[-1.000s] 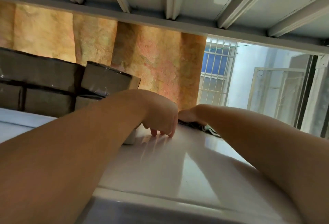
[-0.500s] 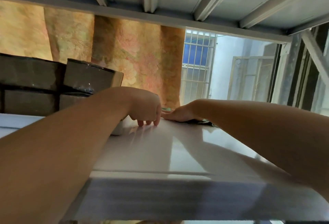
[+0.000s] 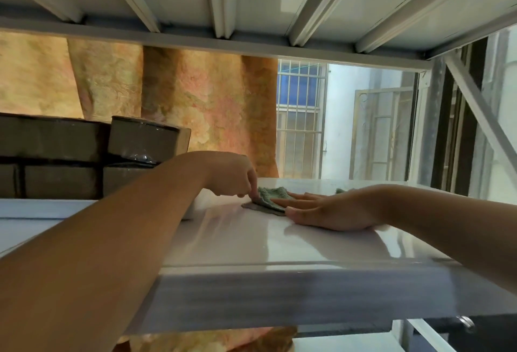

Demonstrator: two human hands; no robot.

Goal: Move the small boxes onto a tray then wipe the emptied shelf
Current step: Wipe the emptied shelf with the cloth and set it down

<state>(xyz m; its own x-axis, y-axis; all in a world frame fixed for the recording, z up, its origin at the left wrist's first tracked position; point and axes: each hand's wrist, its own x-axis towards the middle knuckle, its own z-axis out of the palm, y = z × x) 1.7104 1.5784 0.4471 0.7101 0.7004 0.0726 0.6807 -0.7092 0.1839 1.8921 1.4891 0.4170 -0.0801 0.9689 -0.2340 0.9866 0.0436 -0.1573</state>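
Observation:
A white glossy shelf (image 3: 279, 242) stretches out at eye level. On it lies a crumpled green cloth (image 3: 270, 196). My right hand (image 3: 333, 211) rests flat on the shelf, palm down, its straight fingers over the cloth's right part. My left hand (image 3: 232, 175) reaches in from the left with its fingers curled, the fingertips pinching the cloth's left edge. Several brown taped boxes (image 3: 142, 138) stand stacked at the far left, behind my left forearm. A white tray rim (image 3: 192, 210) shows just under that forearm.
The ribbed underside of the shelf above (image 3: 251, 1) hangs close overhead. An orange patterned curtain (image 3: 195, 99) hangs behind the rack, and a barred window (image 3: 299, 116) lies beyond it. A diagonal metal brace (image 3: 481, 110) crosses the rack's right end.
My right hand has slid towards me and to the left, dragging the cloth into plain sight. My left hand has met it at the cloth's edge. The view has dropped lower.

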